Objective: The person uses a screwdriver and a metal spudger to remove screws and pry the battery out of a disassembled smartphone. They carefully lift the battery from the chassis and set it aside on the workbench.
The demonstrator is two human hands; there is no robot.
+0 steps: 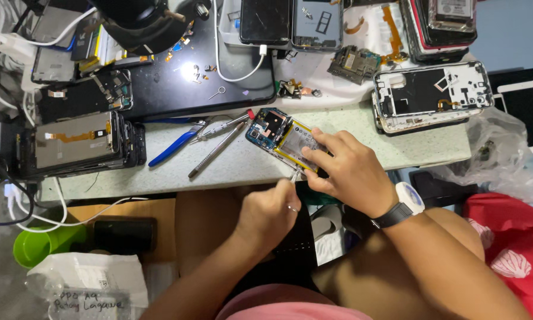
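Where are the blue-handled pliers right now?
Head view, left of centre: the blue-handled pliers lie on the speckled worktop, beside the metal tweezers and left of the opened phone under the right hand.

The bench (237, 166) is being lit brightly and evenly from above. A hot spot of glare is being thrown off the black mat (189, 72). Soft shadows are being cast beneath the hands. Edges are being bent slightly by the wide lens.

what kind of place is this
Most likely a phone repair bench. The right hand steadies an opened phone while the left hand works its edge with a small tool; a bare phone frame and blue-handled pliers lie nearby.
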